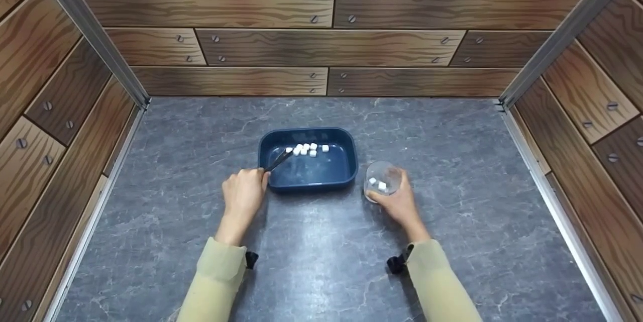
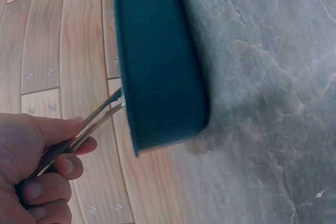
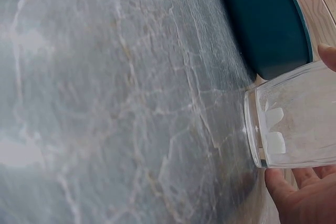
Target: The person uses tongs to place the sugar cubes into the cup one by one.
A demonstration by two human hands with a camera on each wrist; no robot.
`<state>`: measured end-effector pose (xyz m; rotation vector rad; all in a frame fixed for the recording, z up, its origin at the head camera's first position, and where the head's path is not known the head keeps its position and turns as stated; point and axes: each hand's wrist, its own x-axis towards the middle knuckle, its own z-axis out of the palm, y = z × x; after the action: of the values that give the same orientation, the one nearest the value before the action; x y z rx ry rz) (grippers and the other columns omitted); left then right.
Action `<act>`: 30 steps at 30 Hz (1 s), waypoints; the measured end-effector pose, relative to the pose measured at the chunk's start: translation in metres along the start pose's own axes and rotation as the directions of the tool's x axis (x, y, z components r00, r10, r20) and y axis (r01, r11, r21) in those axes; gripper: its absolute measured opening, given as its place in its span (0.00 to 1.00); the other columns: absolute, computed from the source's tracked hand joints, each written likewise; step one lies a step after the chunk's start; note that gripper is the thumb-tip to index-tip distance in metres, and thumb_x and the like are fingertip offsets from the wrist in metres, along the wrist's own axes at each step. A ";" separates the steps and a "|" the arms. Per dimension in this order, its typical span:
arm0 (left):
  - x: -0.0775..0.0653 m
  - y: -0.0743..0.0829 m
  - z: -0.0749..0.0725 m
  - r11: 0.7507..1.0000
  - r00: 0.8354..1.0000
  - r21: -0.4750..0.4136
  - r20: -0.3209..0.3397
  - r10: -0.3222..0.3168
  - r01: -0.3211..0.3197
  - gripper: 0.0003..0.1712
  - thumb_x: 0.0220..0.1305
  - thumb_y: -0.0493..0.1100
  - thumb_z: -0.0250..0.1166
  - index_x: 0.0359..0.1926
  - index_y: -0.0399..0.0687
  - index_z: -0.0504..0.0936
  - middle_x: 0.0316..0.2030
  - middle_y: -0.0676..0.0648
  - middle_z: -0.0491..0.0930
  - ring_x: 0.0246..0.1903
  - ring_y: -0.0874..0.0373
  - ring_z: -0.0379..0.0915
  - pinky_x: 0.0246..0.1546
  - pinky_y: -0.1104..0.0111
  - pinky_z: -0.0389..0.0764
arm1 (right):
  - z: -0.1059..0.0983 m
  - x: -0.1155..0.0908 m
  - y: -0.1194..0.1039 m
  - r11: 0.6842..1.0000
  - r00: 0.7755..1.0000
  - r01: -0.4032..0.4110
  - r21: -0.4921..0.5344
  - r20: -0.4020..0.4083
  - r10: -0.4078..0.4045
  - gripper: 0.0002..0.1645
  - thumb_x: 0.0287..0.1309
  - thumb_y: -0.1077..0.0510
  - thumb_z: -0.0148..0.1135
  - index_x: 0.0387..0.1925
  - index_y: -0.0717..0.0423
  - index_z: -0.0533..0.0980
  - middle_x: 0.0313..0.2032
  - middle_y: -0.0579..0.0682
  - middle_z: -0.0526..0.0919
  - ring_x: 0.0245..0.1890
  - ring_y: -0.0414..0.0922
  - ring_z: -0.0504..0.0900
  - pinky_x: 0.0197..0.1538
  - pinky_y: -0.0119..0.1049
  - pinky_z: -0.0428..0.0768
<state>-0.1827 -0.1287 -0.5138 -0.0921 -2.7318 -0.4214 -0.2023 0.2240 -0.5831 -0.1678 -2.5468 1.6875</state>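
My left hand [image 1: 243, 191] grips a small pair of dark metal tongs [image 1: 279, 161], which slants over the near-left rim of a blue rectangular tub [image 1: 311, 186]. In the left wrist view the toothed tips of the tongs [image 2: 92, 124] sit close together at the rim. A white cube [image 1: 289, 150] shows right at those tips in the head view. Several more white cubes [image 1: 304, 149] lie on the tub's floor, toward its far side. My right hand [image 1: 402, 204] holds a clear drinking glass [image 3: 302, 114] around its side, just right of the tub. Inside the glass are two white cubes [image 1: 382, 186].
The tub and glass stand on a grey marbled floor surface [image 1: 452, 171]. Wood-patterned walls [image 1: 326, 45] rise at the back and both sides, with metal strips [image 1: 95, 30] along their corners. A black wrist strap piece [image 1: 397, 264] shows at the right cuff.
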 end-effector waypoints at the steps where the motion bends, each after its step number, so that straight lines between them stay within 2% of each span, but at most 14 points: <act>1: -0.001 0.001 -0.002 1.000 1.000 -0.001 -0.009 0.005 -0.005 0.15 0.65 0.47 0.66 0.25 0.42 0.83 0.20 0.41 0.81 0.17 0.38 0.77 0.15 0.48 0.73 | 0.000 0.000 0.000 1.000 1.000 0.001 -0.001 -0.002 -0.001 0.59 0.38 0.56 0.83 0.67 0.66 0.57 0.63 0.66 0.68 0.65 0.57 0.66 0.67 0.47 0.59; 16: -0.016 0.015 -0.027 0.997 0.993 -0.001 -0.087 0.075 -0.075 0.14 0.63 0.47 0.68 0.25 0.44 0.81 0.17 0.45 0.77 0.13 0.40 0.73 0.12 0.51 0.70 | 0.007 0.002 -0.003 0.999 1.000 0.027 0.025 -0.008 -0.027 0.55 0.37 0.57 0.83 0.65 0.64 0.61 0.62 0.64 0.70 0.63 0.56 0.67 0.67 0.47 0.60; 23: -0.020 0.030 -0.031 0.992 0.988 -0.002 -0.085 0.129 -0.129 0.14 0.64 0.46 0.68 0.24 0.45 0.81 0.15 0.48 0.73 0.10 0.48 0.68 0.09 0.58 0.66 | 0.003 0.000 -0.001 1.000 1.000 0.023 0.003 -0.015 -0.023 0.55 0.37 0.57 0.83 0.64 0.63 0.61 0.61 0.64 0.70 0.63 0.56 0.67 0.66 0.46 0.60; 30: -0.022 0.044 -0.031 0.985 0.981 -0.025 -0.101 0.167 -0.170 0.14 0.62 0.46 0.69 0.23 0.46 0.80 0.14 0.50 0.72 0.10 0.48 0.68 0.09 0.58 0.66 | 0.000 -0.001 0.000 1.000 1.000 0.002 0.006 -0.007 -0.002 0.56 0.39 0.57 0.82 0.67 0.63 0.58 0.63 0.65 0.69 0.64 0.56 0.67 0.66 0.46 0.61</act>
<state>-0.1457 -0.0966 -0.4822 -0.3015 -2.5948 -0.4118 -0.2014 0.2234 -0.5832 -0.1708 -2.5357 1.6902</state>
